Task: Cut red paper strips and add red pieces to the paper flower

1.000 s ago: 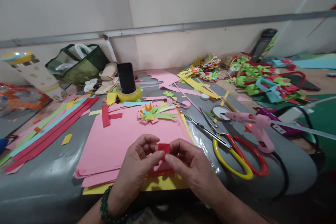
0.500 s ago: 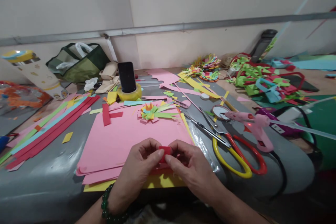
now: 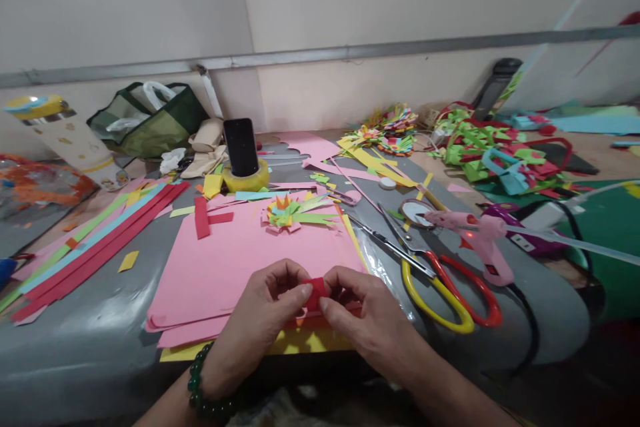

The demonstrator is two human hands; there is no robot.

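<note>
One red slip [image 3: 316,289] sat over pink sheets [image 3: 215,273] | left hand [image 3: 270,310], right hand [image 3: 367,313]: thumb and fingers of each pinched it | flower [image 3: 284,215] looked mostly formed | slip looked unattached, unfinished | red strips [image 3: 113,247] lay unused

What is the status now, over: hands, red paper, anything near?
Left hand and right hand pinching red paper. Paper held over pink sheets. Scissors lie rightward, apart from both hands.
</note>
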